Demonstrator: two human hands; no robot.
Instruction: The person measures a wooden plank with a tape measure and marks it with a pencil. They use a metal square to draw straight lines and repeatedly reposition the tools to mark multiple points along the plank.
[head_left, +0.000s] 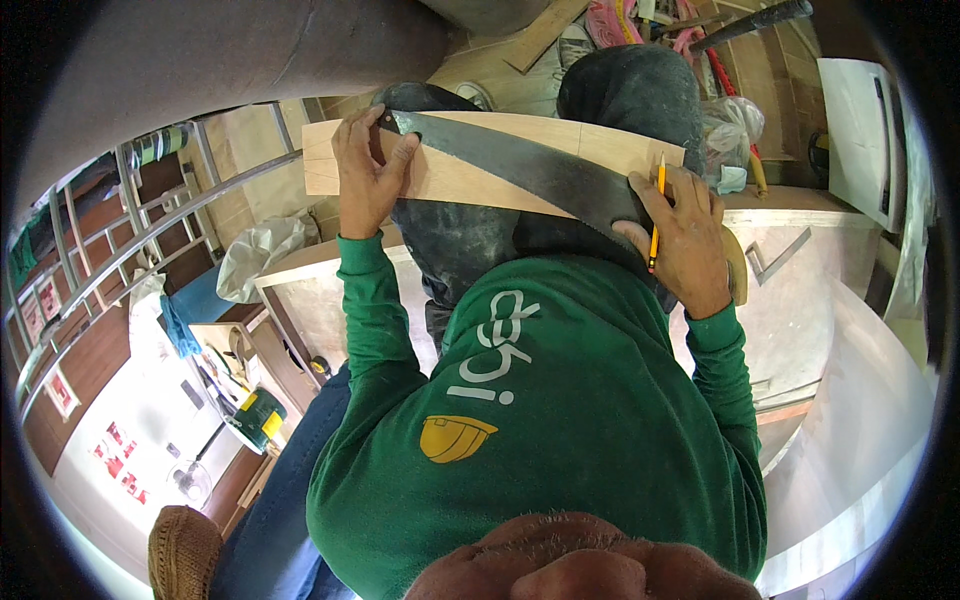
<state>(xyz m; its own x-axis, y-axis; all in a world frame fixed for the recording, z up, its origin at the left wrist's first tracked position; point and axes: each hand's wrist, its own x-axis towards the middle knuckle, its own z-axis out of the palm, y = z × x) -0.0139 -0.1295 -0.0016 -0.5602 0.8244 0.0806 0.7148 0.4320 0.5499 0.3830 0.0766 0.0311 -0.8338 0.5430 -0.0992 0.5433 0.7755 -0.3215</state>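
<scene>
A pale wooden board (pixel 480 180) lies across my lap, with a thin line drawn across its right part. Over it, slanting down to the right, lies the dark blade of a handsaw (pixel 545 170). My left hand (pixel 368 172) closes around the board's left part at the blade's narrow end, where a small dark brown piece shows between thumb and fingers. My right hand (pixel 685 230) grips the wide end of the saw, a tan handle (pixel 738 265) showing beside the palm. A yellow pencil (pixel 658 225) is tucked upright between that hand's fingers.
Metal ladder-like rails (pixel 130 200) and a crumpled plastic bag (pixel 265 255) stand to the left. Beyond my knees lie a wood offcut (pixel 545 35) and a long dark-handled tool (pixel 750 22). A white case (pixel 860 140) is at the right. Someone's blue-trousered leg (pixel 285 510) shows lower left.
</scene>
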